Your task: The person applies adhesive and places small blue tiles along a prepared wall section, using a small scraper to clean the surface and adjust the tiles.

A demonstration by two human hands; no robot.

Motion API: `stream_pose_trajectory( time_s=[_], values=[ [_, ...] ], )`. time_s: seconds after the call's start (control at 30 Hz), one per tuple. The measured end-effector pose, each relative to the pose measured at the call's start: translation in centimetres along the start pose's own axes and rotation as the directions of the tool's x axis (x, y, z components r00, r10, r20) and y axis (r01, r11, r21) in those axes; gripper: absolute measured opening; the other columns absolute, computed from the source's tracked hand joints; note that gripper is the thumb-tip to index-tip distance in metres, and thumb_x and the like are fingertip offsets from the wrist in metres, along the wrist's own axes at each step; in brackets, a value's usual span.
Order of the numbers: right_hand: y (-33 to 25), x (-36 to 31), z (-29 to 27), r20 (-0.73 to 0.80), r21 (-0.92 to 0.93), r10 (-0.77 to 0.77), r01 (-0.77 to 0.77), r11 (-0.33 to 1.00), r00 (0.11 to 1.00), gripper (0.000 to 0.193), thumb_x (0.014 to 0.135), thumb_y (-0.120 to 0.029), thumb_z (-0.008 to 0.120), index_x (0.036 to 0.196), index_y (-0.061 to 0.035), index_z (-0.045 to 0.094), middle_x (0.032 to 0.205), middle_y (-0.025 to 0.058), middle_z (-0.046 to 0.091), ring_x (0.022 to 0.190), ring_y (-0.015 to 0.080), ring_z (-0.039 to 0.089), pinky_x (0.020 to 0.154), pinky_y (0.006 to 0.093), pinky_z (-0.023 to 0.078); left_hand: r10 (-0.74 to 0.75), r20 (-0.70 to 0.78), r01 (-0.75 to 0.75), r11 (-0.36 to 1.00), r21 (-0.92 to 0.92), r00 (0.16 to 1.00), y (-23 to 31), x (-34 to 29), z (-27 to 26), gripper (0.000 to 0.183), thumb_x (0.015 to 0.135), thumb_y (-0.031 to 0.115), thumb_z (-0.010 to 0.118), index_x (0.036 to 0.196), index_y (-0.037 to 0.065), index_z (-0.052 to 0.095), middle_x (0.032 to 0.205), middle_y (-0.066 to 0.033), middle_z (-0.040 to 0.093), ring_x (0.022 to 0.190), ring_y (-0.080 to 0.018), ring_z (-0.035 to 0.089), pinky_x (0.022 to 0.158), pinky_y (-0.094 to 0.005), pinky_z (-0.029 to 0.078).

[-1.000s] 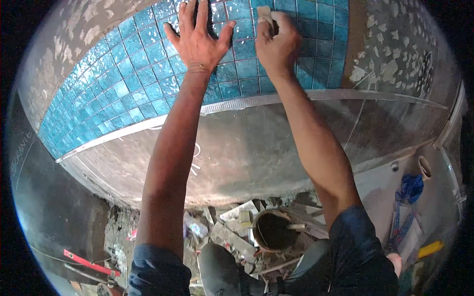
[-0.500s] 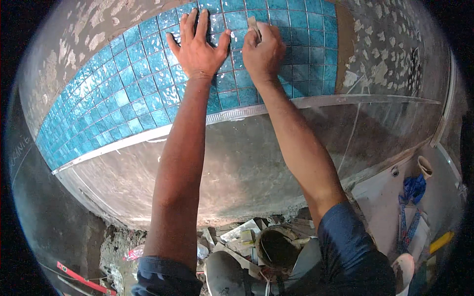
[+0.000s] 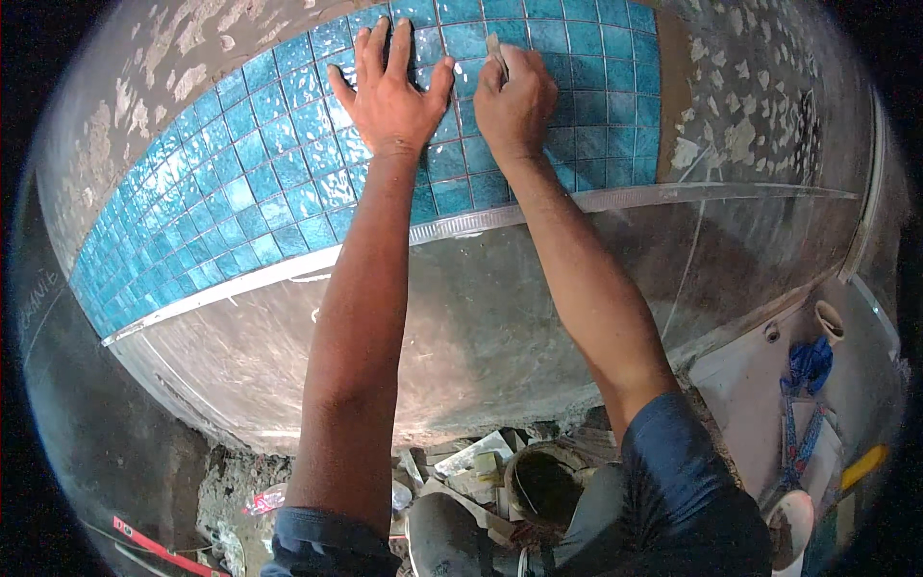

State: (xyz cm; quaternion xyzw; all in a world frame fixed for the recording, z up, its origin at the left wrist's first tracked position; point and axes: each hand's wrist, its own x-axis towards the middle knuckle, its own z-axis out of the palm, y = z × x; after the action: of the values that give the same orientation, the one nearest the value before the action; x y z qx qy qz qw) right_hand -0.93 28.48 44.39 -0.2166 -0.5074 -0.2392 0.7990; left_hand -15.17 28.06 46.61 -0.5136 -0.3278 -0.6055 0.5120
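Observation:
Glossy turquoise mosaic tiles (image 3: 252, 149) cover a band of the wall in front of me. My left hand (image 3: 392, 104) lies on them with its fingers spread and holds nothing. Just to its right, my right hand (image 3: 516, 104) is closed around a small, flat, pale tool (image 3: 493, 45). Its narrow tip sticks out past my thumb and touches or nearly touches a joint between tiles. Most of the tool is hidden inside my fist, so its exact kind does not show.
A pale metal trim strip (image 3: 471, 226) runs under the tiles, above a smooth grey wall face (image 3: 461, 317). Below are a bucket (image 3: 545, 481) between my knees, tile offcuts (image 3: 473, 452), a red level (image 3: 163, 548) at left, and a blue cloth (image 3: 810, 365) at right.
The whole picture has shifted slightly. Both hands keep nearly the same places on the tiles, and the right one still grips the flat tool.

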Motion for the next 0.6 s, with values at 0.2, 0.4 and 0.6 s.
stream_pose_trajectory(
  time_s=[0.2,0.4,0.6],
  values=[
    [0.3,0.0,0.3,-0.042,0.063,-0.016,0.019,0.998,0.999,0.014,0.088,-0.01,0.067,0.097,-0.0001,0.071,0.083,0.0176,0.065,0.076,0.0399,0.066,0.068,0.0495,0.052,0.009,-0.013,-0.009,1.0,-0.003,1.0,-0.1,0.0,0.2,0.072,0.085,0.058,0.071,0.145,0.021,0.058,0.154,-0.0042,0.051,0.149,-0.0273,0.04,0.12,-0.0676,0.013],
    [0.2,0.2,-0.1,-0.051,0.05,-0.046,0.049,0.998,0.998,0.012,0.088,-0.01,0.068,0.096,-0.0004,0.071,0.084,0.018,0.066,0.077,0.0391,0.067,0.069,0.0481,0.052,0.015,-0.013,-0.015,1.0,0.017,1.0,-0.1,-0.1,0.2,0.072,0.085,0.058,0.072,0.144,0.021,0.058,0.154,-0.0043,0.051,0.149,-0.0275,0.04,0.12,-0.0669,0.013],
    [0.4,2.1,0.2,-0.067,0.069,-0.024,0.029,0.997,0.997,0.009,0.087,-0.008,0.066,0.092,-0.0005,0.066,0.086,0.0209,0.064,0.081,0.0432,0.064,0.072,0.0528,0.051,-0.001,0.004,0.0,0.999,0.041,1.0,0.0,-0.1,0.0,0.073,0.085,0.059,0.072,0.146,0.023,0.058,0.157,-0.0036,0.05,0.15,-0.0258,0.039,0.121,-0.0658,0.015]
  ],
)
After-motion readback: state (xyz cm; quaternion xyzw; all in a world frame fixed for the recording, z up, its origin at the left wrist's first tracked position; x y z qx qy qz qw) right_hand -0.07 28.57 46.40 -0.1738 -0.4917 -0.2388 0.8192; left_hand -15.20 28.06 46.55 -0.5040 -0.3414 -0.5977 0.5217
